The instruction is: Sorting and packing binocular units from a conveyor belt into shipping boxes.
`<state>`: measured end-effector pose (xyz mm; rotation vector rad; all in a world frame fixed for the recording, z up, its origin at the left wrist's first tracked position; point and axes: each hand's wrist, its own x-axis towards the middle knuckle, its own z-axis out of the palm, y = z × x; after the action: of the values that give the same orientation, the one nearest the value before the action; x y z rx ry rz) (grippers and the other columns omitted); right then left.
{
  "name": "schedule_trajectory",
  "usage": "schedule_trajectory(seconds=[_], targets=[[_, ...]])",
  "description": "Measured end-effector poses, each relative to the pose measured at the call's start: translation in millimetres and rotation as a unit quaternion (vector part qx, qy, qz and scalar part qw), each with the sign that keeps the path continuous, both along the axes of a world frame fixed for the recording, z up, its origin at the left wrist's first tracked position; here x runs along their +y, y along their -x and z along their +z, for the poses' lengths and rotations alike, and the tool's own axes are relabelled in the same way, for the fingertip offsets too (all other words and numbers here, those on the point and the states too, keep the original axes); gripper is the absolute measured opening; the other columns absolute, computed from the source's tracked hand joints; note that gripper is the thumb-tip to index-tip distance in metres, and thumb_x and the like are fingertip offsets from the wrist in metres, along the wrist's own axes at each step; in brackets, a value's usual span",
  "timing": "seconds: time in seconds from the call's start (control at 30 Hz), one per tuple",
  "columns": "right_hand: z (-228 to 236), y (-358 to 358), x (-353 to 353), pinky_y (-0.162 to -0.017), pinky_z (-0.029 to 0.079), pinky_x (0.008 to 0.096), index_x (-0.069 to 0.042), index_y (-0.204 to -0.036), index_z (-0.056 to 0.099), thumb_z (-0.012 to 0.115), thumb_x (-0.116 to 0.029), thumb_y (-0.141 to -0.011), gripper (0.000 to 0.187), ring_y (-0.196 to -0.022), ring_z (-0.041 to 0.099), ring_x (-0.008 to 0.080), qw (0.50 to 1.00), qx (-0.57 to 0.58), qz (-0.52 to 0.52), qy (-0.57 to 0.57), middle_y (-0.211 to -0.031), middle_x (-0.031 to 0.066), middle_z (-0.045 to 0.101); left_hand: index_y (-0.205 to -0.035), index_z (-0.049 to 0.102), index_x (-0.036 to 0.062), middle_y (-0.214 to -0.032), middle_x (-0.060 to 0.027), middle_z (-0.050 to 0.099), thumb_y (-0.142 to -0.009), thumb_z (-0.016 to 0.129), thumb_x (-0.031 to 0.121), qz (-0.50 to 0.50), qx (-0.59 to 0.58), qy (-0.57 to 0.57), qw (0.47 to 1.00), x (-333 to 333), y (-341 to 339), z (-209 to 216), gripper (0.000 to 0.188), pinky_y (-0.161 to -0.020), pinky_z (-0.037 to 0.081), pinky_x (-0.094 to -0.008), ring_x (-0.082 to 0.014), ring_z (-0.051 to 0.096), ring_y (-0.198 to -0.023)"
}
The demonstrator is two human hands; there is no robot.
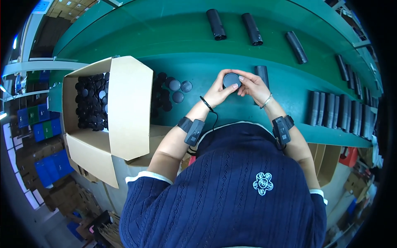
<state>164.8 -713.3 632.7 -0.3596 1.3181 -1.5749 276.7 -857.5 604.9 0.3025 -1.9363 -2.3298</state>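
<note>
- An open cardboard box (130,111) is standing at the left, holding a pile of dark discs (91,101).
- Loose discs (175,85) are lying just right of the box, on the green table (194,62).
- The left hand (218,89), further right of the box, is pinching one black disc, its thumb pressing the face and its fingers curling around the rim.
- That black disc (231,80) is being held up well right of the box.
- The right hand (254,88), on the disc's side away from the box, is bending its fingers, thumb touching the rim; whether it is gripping, I cannot tell.
- A black tube (261,74) is lying just beyond that hand from the box.
- More tubes (339,110) are sitting in a row, farthest right of the box.
</note>
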Motion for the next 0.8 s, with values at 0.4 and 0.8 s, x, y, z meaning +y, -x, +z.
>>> schedule_trajectory(seconds=[0.4,0.8], targets=[[0,25,-7,-0.057,0.049,0.0218,-0.009,-0.119,0.057,0.055,-0.021,-0.092,0.03,-0.066,0.061,0.0096,0.988,0.096,-0.096,-0.075,-0.088,0.0039,0.061,-0.133,0.021,0.0034,-0.123,-0.0121,0.044,-0.066,0.081,0.014,0.107,-0.042,0.034,0.993,-38,51,-32,0.091,-0.095,0.04,-0.0363,-0.0221,0.047,-0.113],[-82,32,82,-0.08,0.046,0.0379,-0.005,-0.135,0.038,0.078,-0.043,-0.065,0.089,-0.089,0.053,0.0298,0.838,0.374,-0.102,-0.383,-0.101,0.0211,0.05,-0.135,0.027,0.0079,-0.128,-0.022,0.046,-0.058,0.082,0.034,0.277,-0.349,0.432,0.784,-285,156,-53,0.098,-0.091,0.046,-0.0467,-0.0361,0.053,-0.11]])
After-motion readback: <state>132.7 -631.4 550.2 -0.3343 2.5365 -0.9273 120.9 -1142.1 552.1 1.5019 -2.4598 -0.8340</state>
